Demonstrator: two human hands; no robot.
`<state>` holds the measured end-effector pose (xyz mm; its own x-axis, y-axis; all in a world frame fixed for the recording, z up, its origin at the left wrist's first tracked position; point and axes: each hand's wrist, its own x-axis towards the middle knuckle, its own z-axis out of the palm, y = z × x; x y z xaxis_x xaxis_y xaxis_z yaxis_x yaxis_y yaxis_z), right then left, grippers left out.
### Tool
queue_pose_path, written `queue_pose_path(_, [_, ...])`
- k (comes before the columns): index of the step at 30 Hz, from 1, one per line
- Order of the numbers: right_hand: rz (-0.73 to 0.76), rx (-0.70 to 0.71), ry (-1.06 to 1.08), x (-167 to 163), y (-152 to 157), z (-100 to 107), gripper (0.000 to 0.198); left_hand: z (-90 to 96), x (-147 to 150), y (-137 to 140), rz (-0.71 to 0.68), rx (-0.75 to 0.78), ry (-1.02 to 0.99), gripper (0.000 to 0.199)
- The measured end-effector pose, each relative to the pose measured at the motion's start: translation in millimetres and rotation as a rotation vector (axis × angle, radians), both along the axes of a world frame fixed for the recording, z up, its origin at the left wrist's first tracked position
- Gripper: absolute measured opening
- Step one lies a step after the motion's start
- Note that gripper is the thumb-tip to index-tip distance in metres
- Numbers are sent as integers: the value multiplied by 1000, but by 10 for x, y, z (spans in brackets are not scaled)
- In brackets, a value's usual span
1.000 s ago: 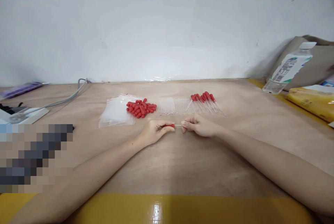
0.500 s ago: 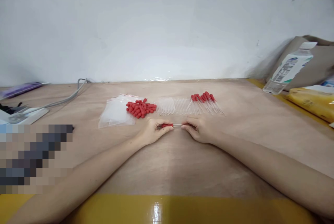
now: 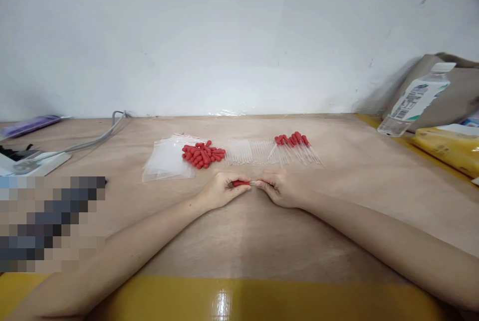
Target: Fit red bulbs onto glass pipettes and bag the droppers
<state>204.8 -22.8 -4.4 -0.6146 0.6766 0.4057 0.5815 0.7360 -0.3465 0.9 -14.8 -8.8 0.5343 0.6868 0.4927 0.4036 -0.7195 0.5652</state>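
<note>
Between thumb and fingers, my left hand (image 3: pixel 223 189) pinches a red rubber bulb (image 3: pixel 241 183). My right hand (image 3: pixel 279 189) is closed on a thin clear dropper tube (image 3: pixel 253 183), whose end meets the bulb's open side; how deep it sits inside I cannot tell. Beyond my left hand lies a heap of loose red bulbs (image 3: pixel 202 155). A row of clear tubes (image 3: pixel 249 152) lies side by side behind both hands. To its right rest several droppers (image 3: pixel 295 142) with red bulbs on their tubes.
Clear zip bags (image 3: pixel 166 159) lie left of the bulb heap. A grey cable (image 3: pixel 93 141) runs along the table at left, near a purple packet (image 3: pixel 32 125). At right stand a plastic bottle (image 3: pixel 413 99) and a yellow packet (image 3: pixel 447 149). Yellow tape (image 3: pixel 179 298) covers the front edge.
My right hand has moved left, closer to my left hand, so less of the tube shows between them. The left hand keeps its pinch on the bulb.
</note>
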Motion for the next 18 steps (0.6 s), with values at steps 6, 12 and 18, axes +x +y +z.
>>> queue_pose_path(6, [18, -230, 30, -16, 51, -6, 35, -8, -7, 28, -29, 122, 8, 14])
queue_pose_path(12, [79, -345, 17, 5, 58, 179, 29, 25, -15, 46, 34, 181, -21, 19])
queue_pose_path(18, [-294, -509, 174, 426, 364, 411, 21, 45, -27, 78, 244, -67, -34, 46])
